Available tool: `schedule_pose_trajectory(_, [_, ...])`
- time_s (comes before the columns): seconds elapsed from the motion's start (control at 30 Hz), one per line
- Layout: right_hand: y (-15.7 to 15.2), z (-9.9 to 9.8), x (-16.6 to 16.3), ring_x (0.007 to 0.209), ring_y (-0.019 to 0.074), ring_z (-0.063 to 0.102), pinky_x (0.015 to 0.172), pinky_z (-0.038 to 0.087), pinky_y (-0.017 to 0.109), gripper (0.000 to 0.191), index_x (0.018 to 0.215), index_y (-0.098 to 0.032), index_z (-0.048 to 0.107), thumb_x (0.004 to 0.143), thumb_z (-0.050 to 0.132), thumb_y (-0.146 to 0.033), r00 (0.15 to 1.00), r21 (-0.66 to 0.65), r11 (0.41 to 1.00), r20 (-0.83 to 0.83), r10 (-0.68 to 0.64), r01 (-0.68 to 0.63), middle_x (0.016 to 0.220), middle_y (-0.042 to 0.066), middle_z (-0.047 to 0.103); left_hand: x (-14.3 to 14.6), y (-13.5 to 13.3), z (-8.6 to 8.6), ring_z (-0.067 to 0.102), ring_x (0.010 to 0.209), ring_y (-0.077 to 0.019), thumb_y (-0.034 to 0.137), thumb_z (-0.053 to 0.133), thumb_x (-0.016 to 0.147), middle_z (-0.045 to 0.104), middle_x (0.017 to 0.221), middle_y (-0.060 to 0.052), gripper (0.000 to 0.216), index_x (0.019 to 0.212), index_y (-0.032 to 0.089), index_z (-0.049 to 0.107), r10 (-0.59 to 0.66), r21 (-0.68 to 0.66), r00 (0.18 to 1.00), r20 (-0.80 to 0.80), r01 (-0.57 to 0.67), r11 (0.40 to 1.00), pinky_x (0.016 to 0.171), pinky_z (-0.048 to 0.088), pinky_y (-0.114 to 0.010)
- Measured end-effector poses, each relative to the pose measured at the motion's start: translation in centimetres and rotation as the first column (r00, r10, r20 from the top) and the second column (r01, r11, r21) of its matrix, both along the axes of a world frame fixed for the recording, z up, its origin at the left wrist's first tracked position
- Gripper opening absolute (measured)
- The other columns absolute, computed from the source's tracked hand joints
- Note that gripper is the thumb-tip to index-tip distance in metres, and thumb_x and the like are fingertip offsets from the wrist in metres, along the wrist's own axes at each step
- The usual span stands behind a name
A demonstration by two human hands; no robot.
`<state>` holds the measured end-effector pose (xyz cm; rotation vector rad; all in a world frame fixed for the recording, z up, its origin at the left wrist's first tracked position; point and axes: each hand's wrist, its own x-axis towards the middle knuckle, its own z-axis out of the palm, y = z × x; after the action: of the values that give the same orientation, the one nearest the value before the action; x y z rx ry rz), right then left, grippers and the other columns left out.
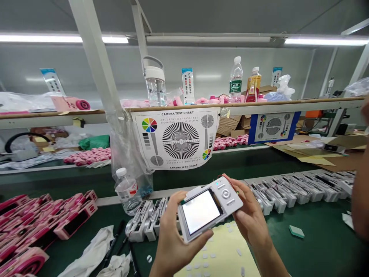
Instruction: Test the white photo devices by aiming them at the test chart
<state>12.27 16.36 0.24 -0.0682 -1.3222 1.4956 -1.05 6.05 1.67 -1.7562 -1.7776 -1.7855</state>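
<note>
1. Left hand (181,232) and right hand (250,217) grip the white camera (226,194) together, above the sticker sheet (219,250).
2. Its thin red wire (226,177) could snag if turned.
3. A loose grip could drop it.

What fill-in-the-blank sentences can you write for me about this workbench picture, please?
The left hand and the right hand hold a white digital camera, and its screen is ____.
The round button on the camera sits nearer the ____ hand.
The paper chart hanging below the wooden shelf is titled ____.
The stacked camera housings at the left of the bench are ____.

Missing words: lit; right; Camera Test Chart; pink.
</note>
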Motion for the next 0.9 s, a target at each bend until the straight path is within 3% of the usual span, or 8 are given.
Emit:
schedule_pose_trajectory(0.1, [-0.8,0.3,0.4,0.090,0.0189,0.064,0.066,0.051,0.025,0.042,0.121,-0.034,0.052,0.080,0.058,-0.029,0.996,0.065,0.996,0.062,0.058,-0.062,0.122,0.006,0.059,-1.8,-0.8,0.2,0.051,0.108,-0.0281,0.028,0.071,0.062,0.053,0.111,-0.010,0.055,0.110,0.021,0.045,-0.020,0.129,0.984,-0.174,0.043,0.991,0.090,0.043,-0.041])
schedule_pose_trajectory(0.2, [-1.0,0.3,1.0,0.083,0.0188,0.065,0.067,0.052,0.028,0.046,0.126,-0.034,0.048,0.081,0.059,-0.027,0.984,0.120,0.985,0.144,0.107,-0.124,0.118,0.007,0.061,-2.8,-1.6,0.3,0.049,0.109,-0.0296,0.027,0.073,0.060,0.054,0.109,-0.010,0.057,0.110,0.021,0.046,-0.020,0.156,0.973,-0.231,0.058,0.986,0.092,0.041,-0.043])
schedule_pose_trajectory(0.37, [-1.0,0.2,1.1,0.081,0.0215,0.064,0.068,0.052,0.031,0.049,0.127,-0.034,0.047,0.080,0.059,-0.037,0.979,0.212,0.968,0.179,0.095,-0.133,0.119,0.007,0.061,-2.5,-1.9,0.7,0.055,0.102,-0.0295,0.040,0.069,0.061,0.055,0.107,-0.010,0.056,0.108,0.019,0.048,-0.133,0.087,0.988,-0.076,0.140,0.986,0.083,0.046,-0.037])
schedule_pose_trajectory(0.57, [-1.3,-0.4,0.3,0.099,0.0285,0.061,0.071,0.053,0.034,0.048,0.121,-0.030,0.051,0.077,0.059,-0.047,0.996,0.087,0.996,0.078,-0.038,0.031,0.124,0.008,0.058,-1.1,-1.5,0.1,0.060,0.093,-0.0288,0.046,0.069,0.060,0.058,0.109,-0.013,0.065,0.113,0.017,0.043,-0.125,-0.079,0.976,0.181,0.141,0.987,0.077,0.049,-0.034])
schedule_pose_trajectory(0.73, [-1.3,-0.6,0.3,0.105,0.0288,0.056,0.081,0.049,0.036,0.050,0.121,-0.029,0.050,0.076,0.061,-0.046,0.997,0.069,0.997,0.070,-0.036,0.031,0.122,0.009,0.057,-1.3,-1.5,-0.3,0.061,0.091,-0.0308,0.047,0.071,0.057,0.061,0.104,-0.014,0.067,0.110,0.016,0.045,-0.096,-0.147,0.976,0.194,0.126,0.981,0.073,0.050,-0.035])
schedule_pose_trajectory(0.9, [-1.5,-1.0,0.2,0.097,0.0266,0.059,0.072,0.050,0.032,0.045,0.121,-0.029,0.049,0.078,0.057,-0.041,0.995,-0.019,0.996,0.045,-0.091,0.092,0.122,0.008,0.055,-0.3,-1.2,-0.3,0.061,0.091,-0.0298,0.048,0.070,0.056,0.061,0.105,-0.013,0.067,0.110,0.016,0.047,-0.085,-0.133,0.969,0.232,0.119,0.984,0.075,0.050,-0.036])
